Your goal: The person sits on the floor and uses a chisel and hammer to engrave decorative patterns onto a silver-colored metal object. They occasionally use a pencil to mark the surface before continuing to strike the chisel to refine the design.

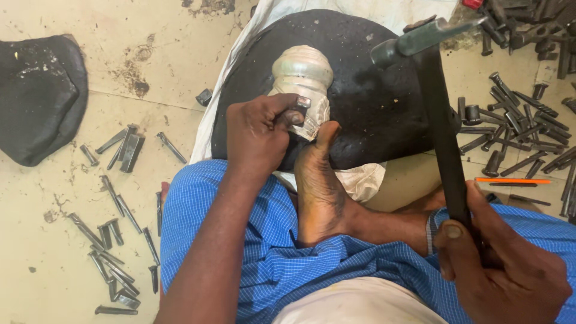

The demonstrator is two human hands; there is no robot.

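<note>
Silver piece (302, 81) under left hand (258, 135) (hammer (441, 114) raised).

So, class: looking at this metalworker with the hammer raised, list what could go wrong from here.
1. The left hand pinches a small punch against the silver metal piece; a misjudged blow from the hammer in the right hand could strike the fingers.
2. The bare foot braces the piece, close to the striking point.
3. A glancing blow might make the piece slip on the black pad.
</note>
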